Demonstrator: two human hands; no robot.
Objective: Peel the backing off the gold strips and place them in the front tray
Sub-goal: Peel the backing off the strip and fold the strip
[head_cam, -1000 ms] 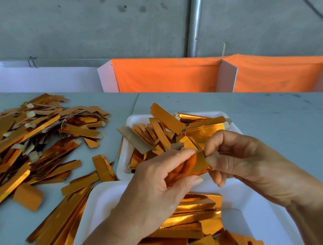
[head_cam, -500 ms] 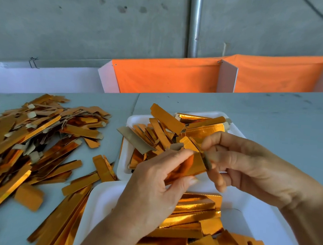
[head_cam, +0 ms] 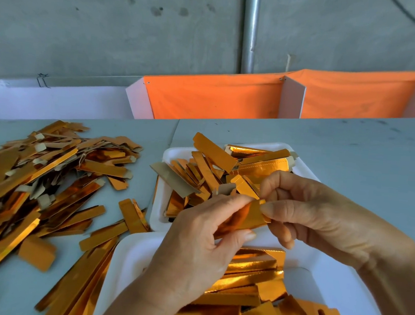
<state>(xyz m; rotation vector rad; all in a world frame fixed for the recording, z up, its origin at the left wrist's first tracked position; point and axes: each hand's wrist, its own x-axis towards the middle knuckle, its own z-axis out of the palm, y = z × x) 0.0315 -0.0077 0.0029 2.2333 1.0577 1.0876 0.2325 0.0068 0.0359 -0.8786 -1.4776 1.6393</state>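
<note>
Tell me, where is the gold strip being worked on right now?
In the head view, the gold strip is held up at centre between the left hand and right hand, above the gap between the two white trays.

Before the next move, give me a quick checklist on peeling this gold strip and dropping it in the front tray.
1. Strip held: left hand pinches the gold strip between thumb and fingers. Ok.
2. Peeling end gripped: right hand pinches the strip's right end. Ok.
3. Backing off: hidden by the fingers. Cannot tell.
4. Front tray under the hands, bare white floor showing. Ok.
5. Strip already in the tray: it is in the air above it. Not ok.
</note>
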